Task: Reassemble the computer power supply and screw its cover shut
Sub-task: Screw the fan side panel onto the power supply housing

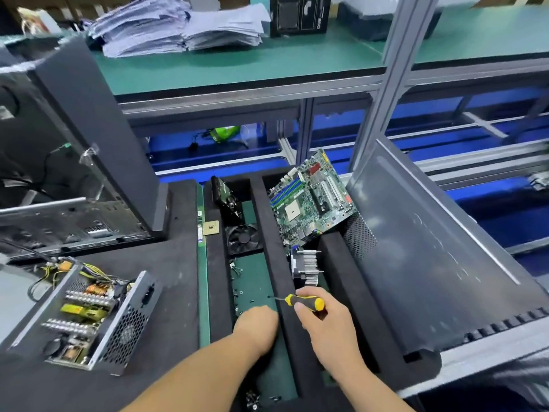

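Power supply (86, 316) open, perforated metal; right hand (322, 322) grips screwdriver (303, 302).

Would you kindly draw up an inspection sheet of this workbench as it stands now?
Surface: black foam trays with green-floored channels.
Job's things: power supply lies open at left, no cover on it; loose screws in the middle channel.
Clutter: motherboard propped in a tray, heatsink, fan, CPU chip, grey case panel at right.
Grip: right hand holds the yellow-handled screwdriver, tip toward the screws; left hand reaches down into the channel, fingers hidden.
Cables: yellow and black wires trail from the power supply.
Surroundings: open computer case at left; shelf above with paper stacks and a black box.
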